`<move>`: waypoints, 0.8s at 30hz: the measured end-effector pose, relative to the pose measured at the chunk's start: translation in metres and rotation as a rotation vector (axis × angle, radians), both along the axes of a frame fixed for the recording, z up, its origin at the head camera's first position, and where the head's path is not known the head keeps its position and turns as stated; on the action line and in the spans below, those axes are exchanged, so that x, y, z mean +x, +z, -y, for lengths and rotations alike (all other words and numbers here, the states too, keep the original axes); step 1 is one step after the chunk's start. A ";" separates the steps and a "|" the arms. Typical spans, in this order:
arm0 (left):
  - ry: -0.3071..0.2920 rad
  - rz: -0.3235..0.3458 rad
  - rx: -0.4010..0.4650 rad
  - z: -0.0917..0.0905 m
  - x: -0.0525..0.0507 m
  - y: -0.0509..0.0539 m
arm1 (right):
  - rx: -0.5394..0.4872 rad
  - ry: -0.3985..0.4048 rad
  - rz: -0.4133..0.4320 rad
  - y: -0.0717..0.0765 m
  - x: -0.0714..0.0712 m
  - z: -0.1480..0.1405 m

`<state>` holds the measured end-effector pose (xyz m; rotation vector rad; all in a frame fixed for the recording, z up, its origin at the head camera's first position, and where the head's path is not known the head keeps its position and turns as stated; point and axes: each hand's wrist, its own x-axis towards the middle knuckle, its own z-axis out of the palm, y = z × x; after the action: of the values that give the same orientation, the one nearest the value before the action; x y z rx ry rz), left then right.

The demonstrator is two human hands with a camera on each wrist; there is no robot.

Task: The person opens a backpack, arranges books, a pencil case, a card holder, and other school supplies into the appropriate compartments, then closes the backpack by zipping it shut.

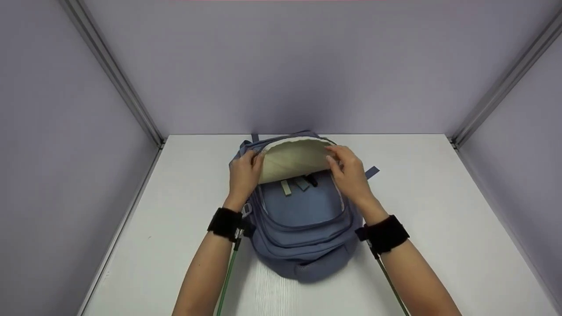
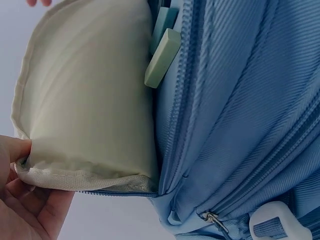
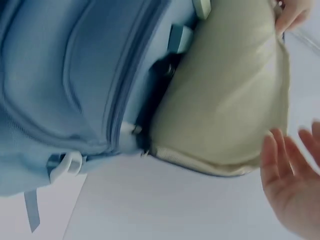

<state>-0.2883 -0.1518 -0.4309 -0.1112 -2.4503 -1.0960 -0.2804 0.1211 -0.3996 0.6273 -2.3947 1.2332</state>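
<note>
A blue backpack (image 1: 303, 241) lies on a white table, its front pocket unzipped and the flap (image 1: 293, 159) folded back, cream lining showing. My left hand (image 1: 244, 175) pinches the flap's edge between thumb and fingers, clearest in the left wrist view (image 2: 20, 190). Beside the flap's other edge is my right hand (image 1: 350, 173), fingers loosely spread; in the right wrist view (image 3: 295, 185) its fingertips meet or nearly meet the rim. Inside the pocket are a pale green block (image 1: 286, 188), a teal block (image 1: 302, 184) and a dark object (image 1: 311, 180), partly hidden under the flap.
Grey-white panels (image 1: 290, 66) enclose the table (image 1: 439, 219) at the back and sides. A blue strap (image 1: 372, 171) sticks out right of the backpack. A white buckle (image 2: 277, 222) hangs at its side. Both wrists wear black bands (image 1: 386, 233) with green cables.
</note>
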 end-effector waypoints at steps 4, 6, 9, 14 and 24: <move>-0.055 -0.026 0.022 0.000 0.006 0.001 | -0.008 -0.091 -0.023 -0.001 -0.010 -0.011; -0.082 -0.038 0.030 0.001 0.009 0.000 | 0.018 -0.095 0.006 -0.002 -0.015 -0.017; -0.136 -0.041 0.056 0.003 0.014 -0.001 | 0.069 -0.060 0.064 -0.006 -0.019 -0.024; -0.222 0.004 0.100 0.008 0.024 -0.003 | 0.127 -0.027 0.110 -0.009 -0.016 -0.030; -0.397 0.031 0.099 0.014 0.045 -0.006 | 0.131 -0.004 0.160 -0.019 -0.002 -0.042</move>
<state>-0.2435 -0.1658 -0.4366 -0.5732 -2.4563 -1.3878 -0.2828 0.1633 -0.4182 0.5814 -2.6248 1.1716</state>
